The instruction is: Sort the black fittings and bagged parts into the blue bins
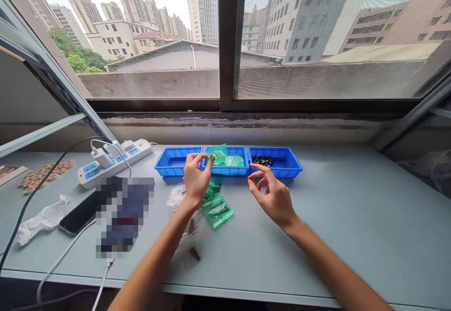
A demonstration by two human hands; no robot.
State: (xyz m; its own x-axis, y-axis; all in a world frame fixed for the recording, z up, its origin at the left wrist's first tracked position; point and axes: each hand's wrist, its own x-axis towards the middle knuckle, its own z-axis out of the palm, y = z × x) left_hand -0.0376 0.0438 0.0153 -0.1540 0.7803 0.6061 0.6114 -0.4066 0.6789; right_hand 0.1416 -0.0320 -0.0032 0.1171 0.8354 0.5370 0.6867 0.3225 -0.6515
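My left hand (198, 179) is closed in a pinch over the middle blue tray (229, 172), its fingertips at the edge of a green packet (219, 151). To the right, my right hand (275, 198) hovers in front of the right blue tray (285, 164), thumb and a fingertip together; anything between them is too small to make out. Small black pieces (262, 161) lie in that tray. More green packets (218, 209) rest on the table below the middle tray. Clear plastic bags (176, 196) are partly hidden behind my left forearm.
The left blue tray (172, 172) adjoins the middle one. Farther left are a power strip (116, 160) with cables, a black phone (82, 212), a blurred-out object (125, 217), crumpled white tissue (44, 219) and wooden pieces (45, 174). A window stands behind the table.
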